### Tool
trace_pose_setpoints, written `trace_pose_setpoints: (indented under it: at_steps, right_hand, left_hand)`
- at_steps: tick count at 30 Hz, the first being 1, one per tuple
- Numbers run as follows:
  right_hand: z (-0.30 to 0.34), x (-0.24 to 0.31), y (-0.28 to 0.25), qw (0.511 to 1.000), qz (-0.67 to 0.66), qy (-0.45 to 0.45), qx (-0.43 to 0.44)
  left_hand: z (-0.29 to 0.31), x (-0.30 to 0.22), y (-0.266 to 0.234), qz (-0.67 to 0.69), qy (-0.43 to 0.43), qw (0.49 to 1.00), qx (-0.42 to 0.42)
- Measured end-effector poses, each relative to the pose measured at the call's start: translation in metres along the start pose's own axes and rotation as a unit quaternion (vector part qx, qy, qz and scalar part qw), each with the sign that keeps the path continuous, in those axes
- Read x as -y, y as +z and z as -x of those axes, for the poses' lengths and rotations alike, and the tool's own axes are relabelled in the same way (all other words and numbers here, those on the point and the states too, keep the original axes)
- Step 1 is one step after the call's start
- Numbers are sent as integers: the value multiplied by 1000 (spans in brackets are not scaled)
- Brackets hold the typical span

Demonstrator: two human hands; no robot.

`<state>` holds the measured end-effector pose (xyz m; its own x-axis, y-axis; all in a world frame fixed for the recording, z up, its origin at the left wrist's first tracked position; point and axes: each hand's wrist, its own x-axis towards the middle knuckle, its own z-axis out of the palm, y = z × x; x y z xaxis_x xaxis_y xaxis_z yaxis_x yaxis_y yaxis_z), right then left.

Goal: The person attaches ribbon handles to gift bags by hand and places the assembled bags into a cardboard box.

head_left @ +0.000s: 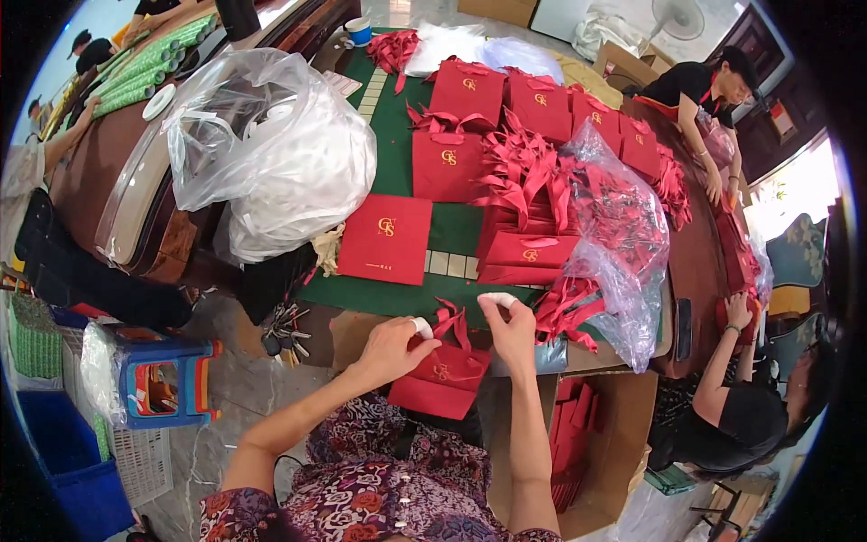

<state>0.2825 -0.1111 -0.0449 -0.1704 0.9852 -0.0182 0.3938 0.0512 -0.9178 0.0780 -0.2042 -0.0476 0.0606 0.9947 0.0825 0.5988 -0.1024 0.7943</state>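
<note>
A small red paper gift bag (442,384) with a gold emblem and red ribbon handles rests at the near edge of the green table (393,154). My left hand (395,348) grips its left top edge and ribbon; a white wrap covers the thumb tip. My right hand (508,325) is raised over the bag's right side, fingers pinched together with a white wrap on one fingertip. Whether it pinches a ribbon I cannot tell. A flat red bag (386,239) lies just beyond my hands.
Several red bags (488,95) and loose ribbons (519,172) pile on the table. A clear plastic sack (623,244) of ribbons sits right, a big white-filled plastic sack (271,154) left. An open cardboard box (587,443) stands by my right arm. Keys (284,330) hang at the table edge. Other people work at right.
</note>
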Motion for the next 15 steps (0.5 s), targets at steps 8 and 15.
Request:
trace_pose_setpoints:
  at_steps: [8, 15]
  right_hand:
    - [10, -3, 16, 980, 197, -26, -14]
    - [10, -8, 22, 987, 156, -20, 20]
  left_hand:
    - [-9, -12, 14, -12, 5, 998, -62]
    - [-34, -18, 33, -132, 31, 989, -59]
